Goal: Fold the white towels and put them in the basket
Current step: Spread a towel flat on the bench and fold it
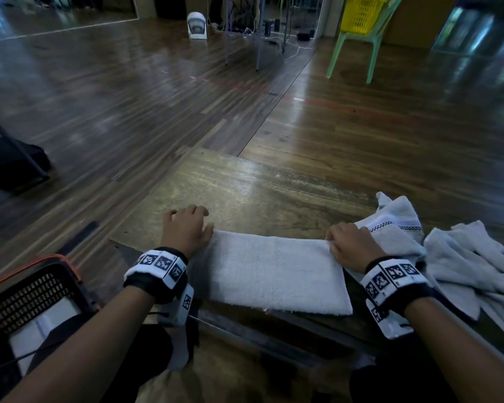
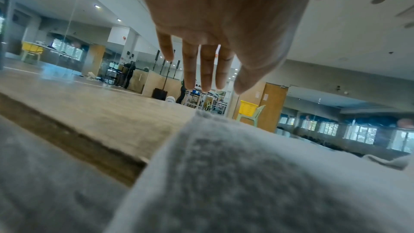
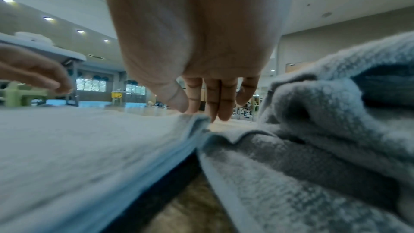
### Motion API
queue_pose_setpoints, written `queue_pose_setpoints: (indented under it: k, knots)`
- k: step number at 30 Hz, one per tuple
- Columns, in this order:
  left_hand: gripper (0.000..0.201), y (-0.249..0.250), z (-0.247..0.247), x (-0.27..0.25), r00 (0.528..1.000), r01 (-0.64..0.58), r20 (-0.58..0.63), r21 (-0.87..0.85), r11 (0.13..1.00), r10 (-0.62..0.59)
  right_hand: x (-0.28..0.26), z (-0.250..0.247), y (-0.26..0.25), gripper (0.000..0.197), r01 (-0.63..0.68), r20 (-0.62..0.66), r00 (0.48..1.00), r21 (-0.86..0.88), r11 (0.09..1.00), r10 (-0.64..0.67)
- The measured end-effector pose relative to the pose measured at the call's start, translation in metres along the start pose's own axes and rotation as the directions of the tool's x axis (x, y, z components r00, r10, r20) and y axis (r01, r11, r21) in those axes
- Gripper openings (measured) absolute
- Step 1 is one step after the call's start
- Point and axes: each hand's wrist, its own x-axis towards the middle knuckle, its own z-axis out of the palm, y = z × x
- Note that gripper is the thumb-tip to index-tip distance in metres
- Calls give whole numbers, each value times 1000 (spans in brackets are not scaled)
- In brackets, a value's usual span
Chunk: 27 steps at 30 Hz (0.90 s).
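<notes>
A white towel (image 1: 274, 271), folded into a long rectangle, lies flat on the low wooden table (image 1: 245, 184) in front of me. My right hand (image 1: 339, 241) pinches its far right corner; the right wrist view shows thumb and fingers (image 3: 199, 107) meeting on the towel's edge (image 3: 78, 139). My left hand (image 1: 186, 221) is at the towel's far left corner. Its fingers (image 2: 208, 70) are straight and hold nothing, over the towel (image 2: 246, 166). A dark basket (image 1: 26, 289) with an orange rim stands low at my left, with a folded white towel (image 1: 50, 321) inside.
A loose pile of unfolded white towels (image 1: 463, 263) lies on the table's right end, right beside my right hand, and fills the right of the right wrist view as a pile (image 3: 325, 112). A yellow basket (image 1: 361, 13) sits on a green chair far back.
</notes>
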Motion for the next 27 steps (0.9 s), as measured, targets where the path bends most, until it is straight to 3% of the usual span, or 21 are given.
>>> queue_pose_setpoints:
  k: [2,5,7,9,11,14,19,22,24,27]
  knots:
    - [35,11,0,-7,996,-81,20,-51,995,82,-5,3,-9,25,68,-39,997,-48,997,-70]
    - [51,37,9,-26,949,-260,160,-83,962,271,-17,6,-32,37,220,-52,975,111,969,-216]
    - [71,55,24,-39,905,-321,269,-78,944,330,-27,11,-48,45,279,-8,960,156,948,-282]
    - [79,64,43,-48,875,-350,350,-21,937,335,-35,19,-58,52,281,82,952,146,949,-295]
    - [84,65,54,-49,881,-347,350,22,937,318,-38,26,-59,58,264,170,944,123,957,-282]
    - [73,53,55,-44,908,-283,325,16,959,263,-39,25,-49,61,239,239,937,96,966,-256]
    - [77,22,46,-34,954,-100,292,97,990,68,-38,24,-25,65,176,256,950,25,984,-177]
    - [68,24,37,-42,960,-14,280,137,991,-25,-37,21,-15,68,145,259,956,-1,989,-140]
    - [65,36,30,-55,972,-30,234,156,987,-8,-36,19,-13,70,142,253,958,-8,990,-135]
    - [69,57,19,-79,985,-85,154,31,996,80,-33,15,-14,72,137,261,956,2,991,-133]
